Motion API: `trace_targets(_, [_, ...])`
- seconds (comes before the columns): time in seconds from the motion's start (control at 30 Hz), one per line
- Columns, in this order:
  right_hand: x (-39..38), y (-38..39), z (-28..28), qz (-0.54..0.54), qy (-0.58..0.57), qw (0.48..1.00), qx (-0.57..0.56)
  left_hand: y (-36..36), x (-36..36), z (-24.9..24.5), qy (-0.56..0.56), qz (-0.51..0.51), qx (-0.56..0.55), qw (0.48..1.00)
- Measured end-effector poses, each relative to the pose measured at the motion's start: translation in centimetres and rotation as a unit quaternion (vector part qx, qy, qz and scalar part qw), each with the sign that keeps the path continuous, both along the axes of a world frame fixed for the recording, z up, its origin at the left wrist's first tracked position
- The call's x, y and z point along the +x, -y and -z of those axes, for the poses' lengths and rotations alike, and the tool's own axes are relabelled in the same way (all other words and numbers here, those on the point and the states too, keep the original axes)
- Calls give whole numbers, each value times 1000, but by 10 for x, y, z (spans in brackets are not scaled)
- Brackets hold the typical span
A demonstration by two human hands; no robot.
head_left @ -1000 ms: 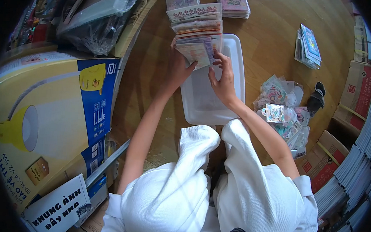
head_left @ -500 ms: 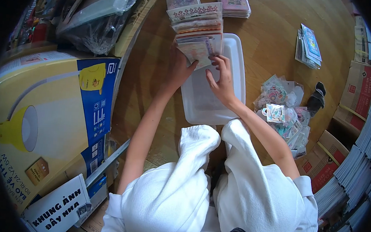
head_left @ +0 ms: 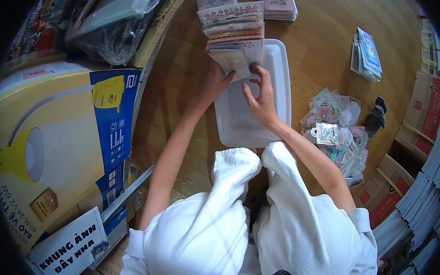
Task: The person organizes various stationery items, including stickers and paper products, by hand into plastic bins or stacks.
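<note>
A long row of flat sticker packets leans over the far end of a white plastic tray. My left hand is closed on the front packets, its thumb over their near corner and its other fingers hidden behind them. To their right is my right hand, thumb and fingers apart and curved, with the index fingertip right by the packets' edge. Below both hands shows the bare white bottom of the tray.
Loose clear packets of stickers lie in a heap on the wooden floor at right, beside a dark grey object. Farther back are a small stack of blue cards and a pink stack. A lamp box stands at left.
My right hand's fingers have drawn slightly down and off the front packets. The front packets have shifted a little under my left thumb, which stays in place.
</note>
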State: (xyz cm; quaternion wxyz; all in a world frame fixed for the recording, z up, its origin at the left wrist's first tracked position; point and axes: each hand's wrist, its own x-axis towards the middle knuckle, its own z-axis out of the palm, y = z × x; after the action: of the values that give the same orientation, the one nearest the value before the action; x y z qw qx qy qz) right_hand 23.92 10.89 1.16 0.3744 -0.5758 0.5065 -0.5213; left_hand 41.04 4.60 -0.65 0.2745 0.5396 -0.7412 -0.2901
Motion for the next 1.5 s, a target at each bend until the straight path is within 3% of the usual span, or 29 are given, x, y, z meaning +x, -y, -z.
trace_targets(0.43, [2,1,0,28,-60,998,-5,-1,4,7,2,1,15,1000])
trace_targets(0.53, [0,-4,1,57,-29,995,70,-2,5,5,-7,1,8,1000])
trace_targets(0.63, [-8,-3,7,-4,-66,989,130,-1,6,-2,4,3,-4,1000])
trace_targets(0.83, [3,-1,28,-149,-151,976,39,-2,4,-6,12,-2,-4,1000])
trace_targets(1.03, [17,2,23,-110,-195,974,44,-3,4,-3,33,-9,-46,998])
trace_targets(1.2, [18,7,18,-129,-220,964,76,-10,0,-14,-7,-27,-20,999])
trace_targets(1.3, [18,7,17,-124,-205,967,83,-21,-8,-34,12,-68,-78,995])
trace_targets(1.5, [17,12,22,-135,-154,973,104,-29,-33,-46,-111,-118,-60,985])
